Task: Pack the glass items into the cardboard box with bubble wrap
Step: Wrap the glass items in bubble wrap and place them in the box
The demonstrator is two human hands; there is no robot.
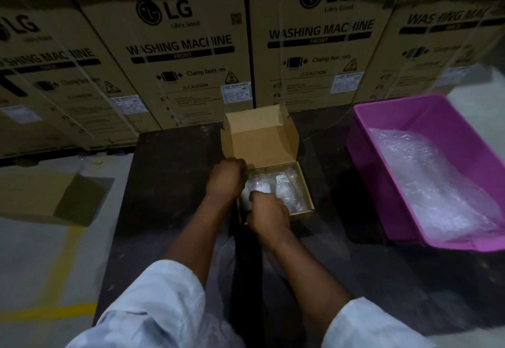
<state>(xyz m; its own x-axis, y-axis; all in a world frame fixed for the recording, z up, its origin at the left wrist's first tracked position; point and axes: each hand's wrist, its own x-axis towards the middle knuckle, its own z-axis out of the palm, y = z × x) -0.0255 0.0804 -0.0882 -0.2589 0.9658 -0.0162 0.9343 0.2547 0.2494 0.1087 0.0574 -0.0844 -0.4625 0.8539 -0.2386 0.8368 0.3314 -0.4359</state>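
Far left, mid-frame: a flat brown carton (52, 200) lies on the grey floor, with yellow floor lines (58, 287) running below it toward the lower left.

Across the top, left to right: a wall of large washing-machine cartons (180, 55), printed "LG" and "WASHING MACHINE FRONT".

Centre: a dark table (169, 183) carries a small cardboard box (258, 140), its lid standing open toward the top of the frame. Inside the box lie glass items wrapped in bubble wrap (285, 189), side by side; the right-hand bundle shows a white cap or label near its upper end.

Left hand (226, 178), centre-left of the box: fingers curled down over the box's left edge, into or against the wrapped bundle there. Fingertips are hidden; cannot tell whether they pinch the wrap or only press it.

Right hand (269, 215), at the near edge of the box: fingers curled, knuckles up, closed on the near end of the left bundle's wrap. Exact grip hidden behind the knuckles.

Both forearms are bare, rising from pale blue sleeves (153, 309) at the bottom of the frame.

Right: a pink plastic tub (382, 183) sits on the table's right part, well apart from the box, holding loose bubble wrap sheet (429, 181).
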